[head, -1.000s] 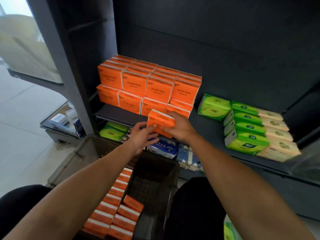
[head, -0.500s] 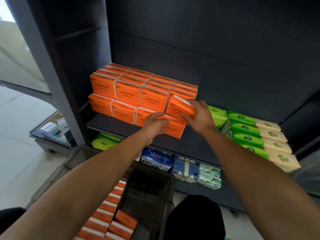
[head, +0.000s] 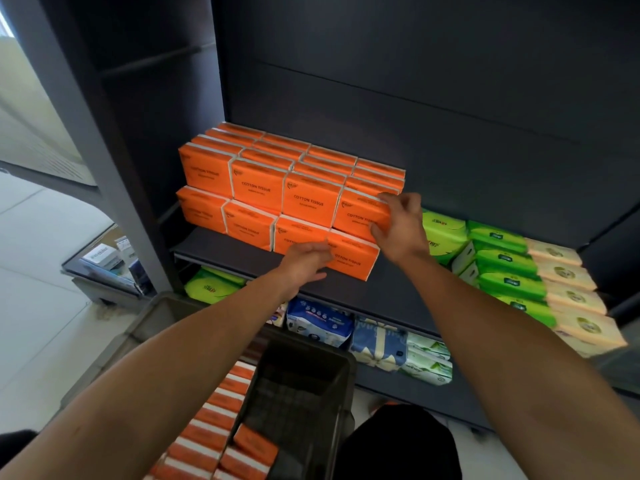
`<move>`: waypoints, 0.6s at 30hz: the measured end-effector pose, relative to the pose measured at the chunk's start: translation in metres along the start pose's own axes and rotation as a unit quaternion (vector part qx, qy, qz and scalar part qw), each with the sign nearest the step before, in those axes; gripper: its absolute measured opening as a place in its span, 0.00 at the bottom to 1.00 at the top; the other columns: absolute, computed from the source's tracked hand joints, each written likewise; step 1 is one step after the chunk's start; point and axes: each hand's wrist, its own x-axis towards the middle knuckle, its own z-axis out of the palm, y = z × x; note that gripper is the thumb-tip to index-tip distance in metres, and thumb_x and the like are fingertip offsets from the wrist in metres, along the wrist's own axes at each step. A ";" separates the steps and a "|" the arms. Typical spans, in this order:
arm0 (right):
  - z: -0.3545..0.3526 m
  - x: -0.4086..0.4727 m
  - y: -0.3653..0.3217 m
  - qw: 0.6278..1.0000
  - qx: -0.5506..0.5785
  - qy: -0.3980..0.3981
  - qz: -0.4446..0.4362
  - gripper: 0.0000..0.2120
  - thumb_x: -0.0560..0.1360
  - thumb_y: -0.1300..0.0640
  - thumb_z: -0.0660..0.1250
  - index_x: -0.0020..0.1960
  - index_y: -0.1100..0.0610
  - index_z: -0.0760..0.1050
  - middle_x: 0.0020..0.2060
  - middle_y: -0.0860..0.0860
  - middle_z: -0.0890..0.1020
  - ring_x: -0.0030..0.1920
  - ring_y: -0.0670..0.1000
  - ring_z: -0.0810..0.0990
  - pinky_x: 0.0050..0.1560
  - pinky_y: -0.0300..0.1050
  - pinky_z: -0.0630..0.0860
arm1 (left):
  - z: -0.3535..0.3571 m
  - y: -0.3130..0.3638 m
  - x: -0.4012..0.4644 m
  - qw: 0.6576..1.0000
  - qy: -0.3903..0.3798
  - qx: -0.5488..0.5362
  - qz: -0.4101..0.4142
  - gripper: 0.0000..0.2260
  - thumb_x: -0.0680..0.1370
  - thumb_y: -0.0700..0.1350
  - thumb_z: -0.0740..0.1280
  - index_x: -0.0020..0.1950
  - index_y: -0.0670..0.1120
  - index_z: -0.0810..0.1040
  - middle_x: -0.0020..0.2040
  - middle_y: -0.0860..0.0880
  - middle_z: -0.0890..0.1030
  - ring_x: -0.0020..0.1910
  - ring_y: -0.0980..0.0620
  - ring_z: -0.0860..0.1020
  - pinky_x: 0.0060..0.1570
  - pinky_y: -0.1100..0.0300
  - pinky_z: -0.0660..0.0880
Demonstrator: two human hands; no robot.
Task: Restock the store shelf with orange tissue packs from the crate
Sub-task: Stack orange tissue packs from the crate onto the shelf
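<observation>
The right hand (head: 398,223) pinches an orange tissue pack (head: 360,214) at the stack's 3 o'clock end, upper row on the shelf (head: 242,251). The left hand (head: 304,261), fingers relaxed, steadies the pack below (head: 353,259). Letting go early could tip it forward toward the crate (head: 304,386).

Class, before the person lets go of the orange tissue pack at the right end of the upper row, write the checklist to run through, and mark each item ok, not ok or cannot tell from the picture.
1. Right hand grips the top-row orange pack: ok.
2. That pack sits upright on the bottom-row orange pack: ok.
3. Its front is flush with the neighbouring orange packs: cannot tell.
4. Left hand steadies the bottom-row pack: ok.
5. Green tissue packs to the right stay unmoved: cannot tell, the hand hides the gap.
6. Crate holds more orange packs to restock: ok.
</observation>
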 end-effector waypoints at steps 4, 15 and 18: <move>0.001 0.000 0.000 1.000 -0.005 0.006 -0.004 0.28 0.74 0.57 0.72 0.71 0.53 0.68 0.66 0.56 0.62 0.66 0.57 0.69 0.66 0.50 0.73 | 0.006 -0.002 0.001 1.000 -0.015 -0.003 -0.003 0.09 0.79 0.42 0.70 0.59 0.48 0.78 0.63 0.50 0.76 0.61 0.52 0.76 0.54 0.59 0.79; 0.001 0.009 -0.012 0.999 -0.014 -0.026 0.039 0.28 0.74 0.58 0.71 0.72 0.52 0.69 0.71 0.56 0.60 0.70 0.59 0.66 0.69 0.53 0.71 | 0.011 -0.009 -0.003 0.999 -0.029 0.015 -0.012 0.16 0.78 0.43 0.70 0.66 0.47 0.76 0.66 0.48 0.76 0.64 0.50 0.74 0.52 0.62 0.78; 0.000 0.006 -0.019 0.997 -0.038 -0.029 0.056 0.30 0.74 0.57 0.71 0.74 0.49 0.65 0.71 0.56 0.59 0.71 0.59 0.63 0.63 0.54 0.75 | 0.010 -0.008 -0.007 0.999 -0.027 0.022 -0.012 0.16 0.78 0.43 0.69 0.66 0.47 0.77 0.66 0.48 0.76 0.64 0.51 0.74 0.53 0.61 0.78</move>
